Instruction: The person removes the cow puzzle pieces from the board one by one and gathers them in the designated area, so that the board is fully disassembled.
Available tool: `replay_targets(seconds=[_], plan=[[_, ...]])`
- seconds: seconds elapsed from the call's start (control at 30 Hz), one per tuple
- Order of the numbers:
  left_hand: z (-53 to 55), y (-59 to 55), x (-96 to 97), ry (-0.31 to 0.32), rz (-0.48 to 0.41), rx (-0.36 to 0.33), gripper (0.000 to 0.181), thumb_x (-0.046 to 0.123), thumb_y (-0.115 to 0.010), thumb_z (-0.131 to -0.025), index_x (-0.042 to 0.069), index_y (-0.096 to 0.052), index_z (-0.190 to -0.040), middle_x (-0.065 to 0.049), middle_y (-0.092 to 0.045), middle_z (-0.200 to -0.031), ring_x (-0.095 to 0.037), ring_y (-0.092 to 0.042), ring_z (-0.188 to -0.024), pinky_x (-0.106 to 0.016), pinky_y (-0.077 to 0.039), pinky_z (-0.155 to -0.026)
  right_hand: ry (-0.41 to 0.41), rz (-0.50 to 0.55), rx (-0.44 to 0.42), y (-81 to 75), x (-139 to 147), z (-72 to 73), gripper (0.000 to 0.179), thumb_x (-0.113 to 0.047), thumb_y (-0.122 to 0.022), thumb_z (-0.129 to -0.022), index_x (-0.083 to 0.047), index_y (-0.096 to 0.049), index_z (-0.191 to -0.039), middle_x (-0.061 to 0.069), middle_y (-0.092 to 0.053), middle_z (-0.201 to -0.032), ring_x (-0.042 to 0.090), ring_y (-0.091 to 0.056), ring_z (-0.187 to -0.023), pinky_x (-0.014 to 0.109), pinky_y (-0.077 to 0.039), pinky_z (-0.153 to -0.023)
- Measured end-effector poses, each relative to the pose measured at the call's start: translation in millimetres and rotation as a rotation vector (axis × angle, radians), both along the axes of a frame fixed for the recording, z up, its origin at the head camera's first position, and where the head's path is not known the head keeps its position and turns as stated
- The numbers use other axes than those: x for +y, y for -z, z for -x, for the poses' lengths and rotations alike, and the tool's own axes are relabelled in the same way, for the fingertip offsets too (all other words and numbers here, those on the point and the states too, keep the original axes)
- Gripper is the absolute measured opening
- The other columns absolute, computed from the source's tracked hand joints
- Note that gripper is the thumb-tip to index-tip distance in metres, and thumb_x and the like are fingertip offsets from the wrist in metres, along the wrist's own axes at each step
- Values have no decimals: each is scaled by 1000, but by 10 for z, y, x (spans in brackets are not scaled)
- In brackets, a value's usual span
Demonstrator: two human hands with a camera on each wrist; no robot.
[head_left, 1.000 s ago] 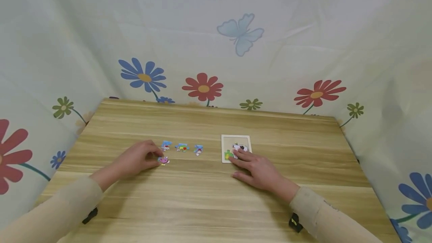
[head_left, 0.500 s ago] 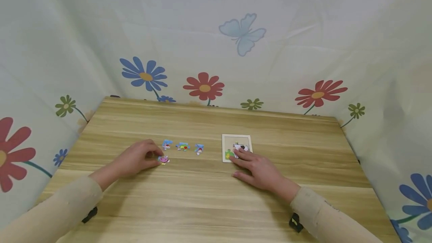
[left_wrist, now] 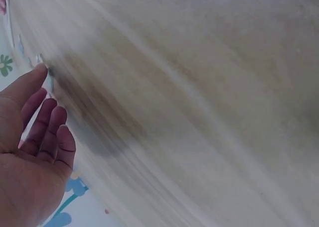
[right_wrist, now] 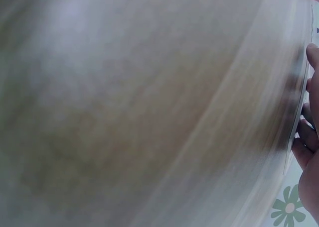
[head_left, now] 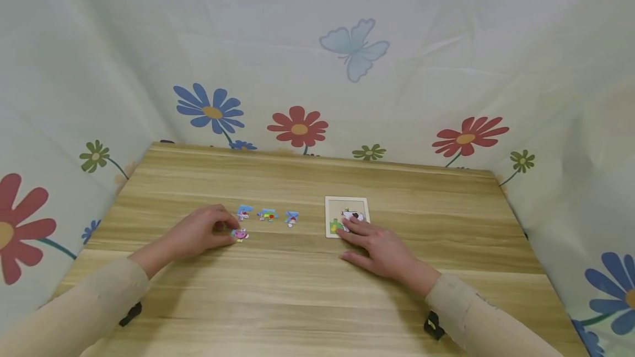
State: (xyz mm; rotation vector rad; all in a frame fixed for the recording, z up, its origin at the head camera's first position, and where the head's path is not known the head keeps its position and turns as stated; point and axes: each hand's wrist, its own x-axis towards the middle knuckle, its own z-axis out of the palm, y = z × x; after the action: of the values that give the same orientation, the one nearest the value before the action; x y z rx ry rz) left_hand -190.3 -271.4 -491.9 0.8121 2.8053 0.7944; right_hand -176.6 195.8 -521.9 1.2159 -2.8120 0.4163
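Note:
My left hand [head_left: 200, 230] pinches the left edge of a pink jigsaw piece [head_left: 241, 234] close over the table; in the left wrist view its thumb meets the piece while the other fingers curl loosely. Just beyond it lie three blue-topped jigsaw pieces: one on the left [head_left: 244, 212], one in the middle [head_left: 268, 215], one on the right [head_left: 291, 218]. With fingers extended, my right hand [head_left: 382, 249] rests on a pale-framed puzzle board [head_left: 347, 199]. Inside the frame show a green piece [head_left: 335, 225] and a black-and-white animal picture [head_left: 360, 217], partly covered by the fingertips.
The wood-grain table [head_left: 288, 291] ends at a back edge against a flower-printed curtain [head_left: 263, 32], which also hangs at both sides. A black clip [head_left: 434, 325] shows by the right sleeve, another black clip [head_left: 131, 314] by the left sleeve.

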Motion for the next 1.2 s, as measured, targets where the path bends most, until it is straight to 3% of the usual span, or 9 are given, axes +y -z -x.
replay_targets(seconds=[0.13, 0.3, 0.6, 1.0, 1.2], plan=[[81, -65, 8, -11, -2, 21, 25, 17, -91, -86, 14, -80, -108, 7, -73, -101, -13, -62, -87, -34, -54, -79, 3, -4, -7, -23, 4, 6, 59, -52, -65, -104, -23, -57, -156, 5, -48, -164, 29, -47, -150, 51, -46, -115], [231, -234, 109, -6, -27, 34, 24, 10, -88, -87, 9, -80, -110, 0, -75, -101, -17, -63, -88, -36, -54, -78, 6, -10, -12, -47, 11, 16, 59, -51, -66, -104, -23, -57, -156, 6, -49, -164, 30, -48, -150, 52, -46, -115], [489, -453, 538, 44, 21, 14, 31, 15, -87, -91, 8, -78, -120, -7, -75, -113, -19, -66, -95, -43, -56, -85, 1, -15, -7, -48, 17, 42, 60, -51, -66, -104, -23, -57, -156, 6, -50, -162, 29, -50, -148, 52, -47, -114], [672, -466, 1300, 167, 20, -33, 31, 18, -85, -94, 7, -77, -122, -9, -75, -117, -23, -68, -98, -41, -56, -90, -5, -17, 6, -10, 5, 15, 59, -52, -66, -104, -22, -58, -155, 6, -50, -162, 29, -51, -148, 50, -47, -114], [774, -390, 1694, 171, 43, -86, 31, 20, -82, -96, 8, -77, -124, -5, -75, -118, -20, -66, -98, -38, -56, -91, -6, -4, 2, -32, -12, 3, 58, -50, -66, -104, -21, -59, -154, 7, -51, -162, 30, -51, -147, 50, -47, -114]])
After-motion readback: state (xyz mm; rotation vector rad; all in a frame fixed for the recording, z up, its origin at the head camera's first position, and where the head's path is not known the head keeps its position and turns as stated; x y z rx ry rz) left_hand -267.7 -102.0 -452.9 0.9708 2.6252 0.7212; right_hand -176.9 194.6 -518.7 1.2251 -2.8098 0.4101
